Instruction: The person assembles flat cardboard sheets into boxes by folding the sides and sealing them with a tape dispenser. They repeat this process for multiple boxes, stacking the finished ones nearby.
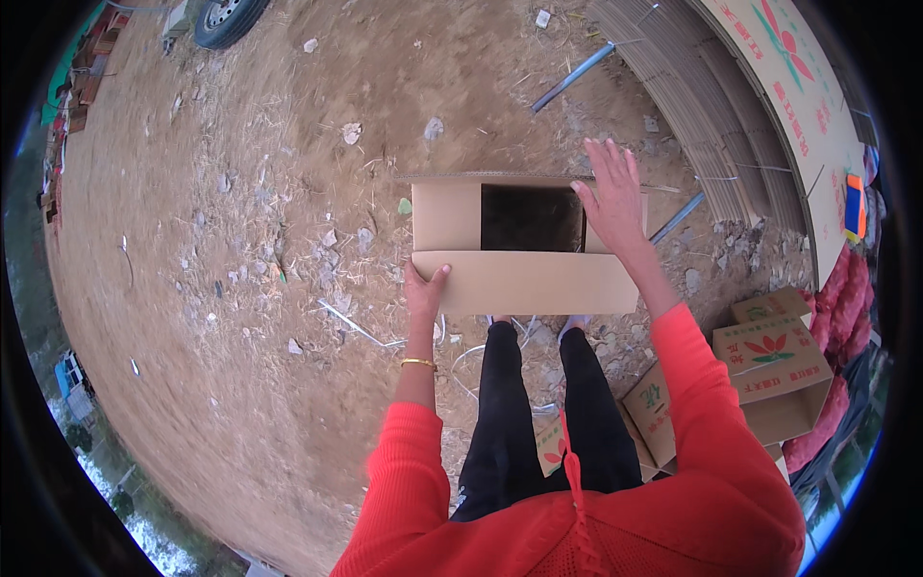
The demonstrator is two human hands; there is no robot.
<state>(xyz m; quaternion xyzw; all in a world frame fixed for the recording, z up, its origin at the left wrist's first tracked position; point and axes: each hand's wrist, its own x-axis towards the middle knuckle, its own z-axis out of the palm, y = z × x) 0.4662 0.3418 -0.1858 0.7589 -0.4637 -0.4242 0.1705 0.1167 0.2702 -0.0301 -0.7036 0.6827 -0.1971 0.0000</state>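
Note:
A brown cardboard box [538,284] is in front of my legs, its near long flap standing out toward me. Short flaps lie folded in at both ends, and a dark gap [531,217] between them shows the inside. My left hand [424,291] pinches the left end of the box by the near flap, thumb on the flap's face and the other fingers mostly hidden behind. My right hand [613,197] is over the right end flap, fingers stretched out and thumb apart, palm down. Whether its palm presses on the cardboard I cannot tell.
Flat cardboard stacks [711,106] stand at the far right, with metal tubes [574,77] sticking out beside them. Made-up printed boxes [774,370] sit at my right near red mesh sacks [846,303]. A tape dispenser-like orange and blue object [856,207] rests nearby. Straps litter the dirt.

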